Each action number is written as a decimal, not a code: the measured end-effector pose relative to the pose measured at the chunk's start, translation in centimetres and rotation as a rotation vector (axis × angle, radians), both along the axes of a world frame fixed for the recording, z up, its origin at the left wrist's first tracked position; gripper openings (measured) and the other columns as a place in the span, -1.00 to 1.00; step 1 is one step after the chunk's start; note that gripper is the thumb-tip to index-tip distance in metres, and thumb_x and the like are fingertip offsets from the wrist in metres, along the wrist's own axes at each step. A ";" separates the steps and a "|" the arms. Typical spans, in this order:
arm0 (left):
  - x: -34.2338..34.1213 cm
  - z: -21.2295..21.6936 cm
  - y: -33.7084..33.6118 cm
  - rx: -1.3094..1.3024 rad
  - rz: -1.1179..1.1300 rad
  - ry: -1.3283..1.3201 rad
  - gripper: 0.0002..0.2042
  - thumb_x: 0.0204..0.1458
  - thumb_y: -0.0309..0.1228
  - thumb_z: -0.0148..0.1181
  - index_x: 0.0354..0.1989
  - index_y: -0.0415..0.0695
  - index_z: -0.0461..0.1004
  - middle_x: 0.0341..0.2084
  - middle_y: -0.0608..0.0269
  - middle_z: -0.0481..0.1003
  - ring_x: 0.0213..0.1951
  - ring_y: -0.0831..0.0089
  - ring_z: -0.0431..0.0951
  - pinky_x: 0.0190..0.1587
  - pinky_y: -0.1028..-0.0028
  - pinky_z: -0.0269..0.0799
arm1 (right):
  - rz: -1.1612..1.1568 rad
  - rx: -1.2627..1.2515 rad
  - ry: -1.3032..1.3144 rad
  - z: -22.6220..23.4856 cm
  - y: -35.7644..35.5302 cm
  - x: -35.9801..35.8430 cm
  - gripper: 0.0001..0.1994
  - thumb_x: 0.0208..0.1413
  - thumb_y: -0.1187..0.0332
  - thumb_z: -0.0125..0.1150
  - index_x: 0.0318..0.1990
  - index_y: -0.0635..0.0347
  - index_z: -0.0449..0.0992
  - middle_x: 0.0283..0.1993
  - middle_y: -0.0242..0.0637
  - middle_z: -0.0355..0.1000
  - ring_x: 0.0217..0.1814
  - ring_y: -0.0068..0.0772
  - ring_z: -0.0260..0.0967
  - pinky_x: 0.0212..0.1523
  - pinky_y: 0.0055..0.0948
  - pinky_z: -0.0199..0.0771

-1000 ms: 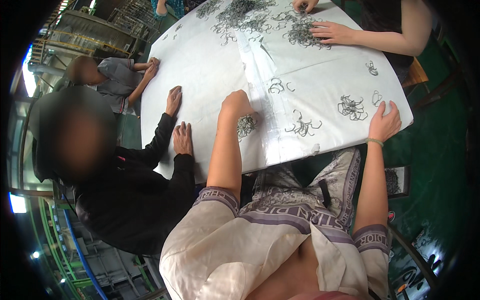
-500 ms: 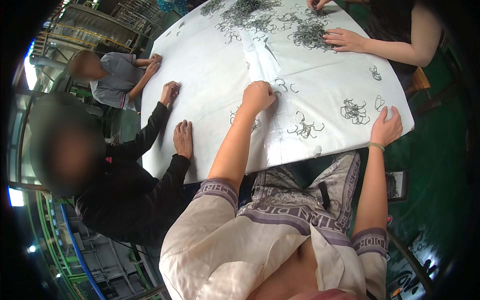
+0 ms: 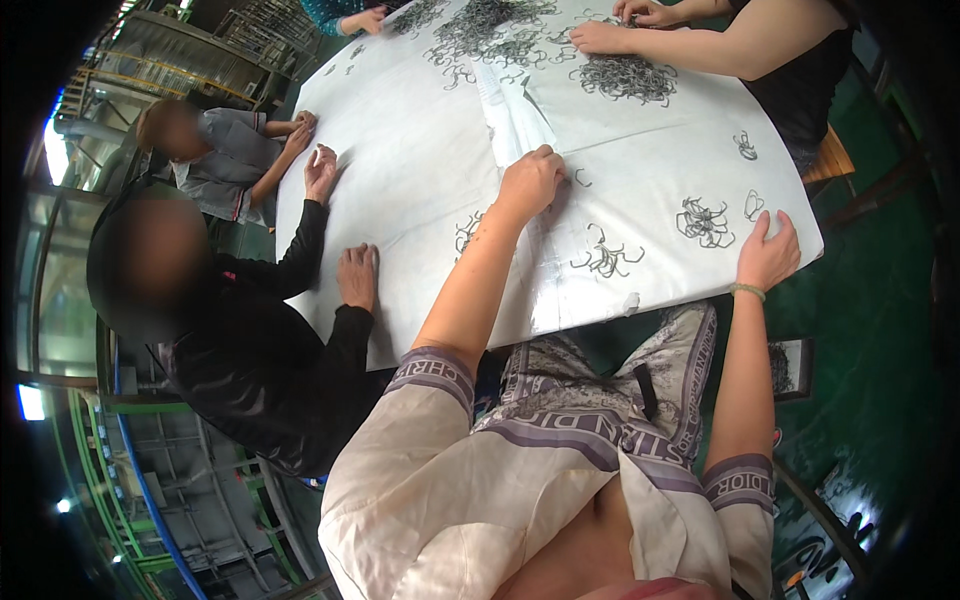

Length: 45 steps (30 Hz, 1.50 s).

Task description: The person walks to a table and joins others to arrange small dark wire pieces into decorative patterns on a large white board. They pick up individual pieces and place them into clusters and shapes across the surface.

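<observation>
Over the middle of the white-covered table [image 3: 620, 150], my left hand [image 3: 533, 185] is closed with fingers bent down. Whatever lies in or under its fingers is hidden. Just right of it is a single dark curved hook-like piece [image 3: 583, 178]. Part of a small cluster of the same hooks [image 3: 468, 232] shows behind my left forearm. Nearer me, a loose group of hooks [image 3: 607, 256] lies spread out. My right hand [image 3: 768, 255] rests at the right table edge, thumb and fingers apart, below a thin loop-shaped piece [image 3: 754, 206] and beside a tangled hook cluster [image 3: 704, 222].
Large heaps of hooks [image 3: 490, 32] cover the far side. Across from me at right, a co-worker's arms [image 3: 690, 45] reach over another heap [image 3: 628, 80]. Two people sit along the left edge, one in a black sleeve [image 3: 290, 250]. A wooden stool [image 3: 832, 160] stands at right.
My left hand has shifted slightly right and nearer the table centre, and fewer hooks show beside it. My right hand stays put. The far-right co-worker's arms moved leftward over the heap.
</observation>
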<state>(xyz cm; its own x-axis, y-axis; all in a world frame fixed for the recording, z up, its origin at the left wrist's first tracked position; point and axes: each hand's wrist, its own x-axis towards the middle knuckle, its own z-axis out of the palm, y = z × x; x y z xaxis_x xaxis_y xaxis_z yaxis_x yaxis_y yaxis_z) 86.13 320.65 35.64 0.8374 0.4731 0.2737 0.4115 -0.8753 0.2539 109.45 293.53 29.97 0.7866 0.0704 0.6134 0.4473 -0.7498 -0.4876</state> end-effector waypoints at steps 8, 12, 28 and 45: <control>-1.0 0.0 -0.1 -0.126 0.064 -0.041 -0.89 -0.06 -0.48 0.14 -0.35 -0.19 0.54 -0.34 0.17 0.49 -0.34 0.17 0.53 -0.25 0.33 0.43 | -0.024 -0.023 0.035 0.4 -0.1 -0.3 -0.69 0.07 0.13 0.08 -0.12 0.10 0.45 -0.13 -0.23 0.42 0.02 -0.14 0.29 0.10 -0.20 0.15; -0.6 0.2 -0.2 -0.153 0.096 -0.046 -0.89 -0.06 -0.46 0.15 -0.40 -0.21 0.54 -0.35 0.14 0.50 -0.34 0.16 0.54 -0.24 0.33 0.44 | -0.022 -0.025 0.025 0.2 -0.1 -0.2 -0.69 0.06 0.13 0.08 -0.12 0.10 0.45 -0.12 -0.22 0.42 0.03 -0.14 0.29 0.11 -0.20 0.14; -1.2 -0.3 -0.4 -0.219 0.203 -0.082 -0.88 -0.08 -0.42 0.18 -0.42 -0.19 0.50 -0.39 0.08 0.52 -0.36 0.14 0.52 -0.30 0.27 0.41 | -0.020 -0.028 0.044 0.4 0.0 -0.3 -0.68 0.07 0.11 0.09 -0.12 0.09 0.45 -0.10 -0.22 0.42 0.05 -0.16 0.29 0.13 -0.21 0.13; 0.3 -2.1 0.6 -0.286 0.321 -0.393 -0.89 -0.01 -0.45 0.13 -0.38 -0.23 0.49 -0.48 0.05 0.53 -0.43 0.19 0.52 -0.31 0.34 0.41 | -0.034 -0.082 0.071 0.5 -0.1 -0.3 -0.66 0.09 0.10 0.06 -0.09 0.10 0.46 -0.05 -0.25 0.44 0.07 -0.16 0.29 0.11 -0.23 0.15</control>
<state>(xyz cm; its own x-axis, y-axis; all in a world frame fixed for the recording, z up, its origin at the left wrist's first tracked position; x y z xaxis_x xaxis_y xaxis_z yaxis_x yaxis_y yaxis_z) 86.43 321.27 33.56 0.5016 0.7872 0.3588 0.4720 -0.5966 0.6490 109.19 293.44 30.50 0.8305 0.0908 0.5496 0.3876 -0.8029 -0.4530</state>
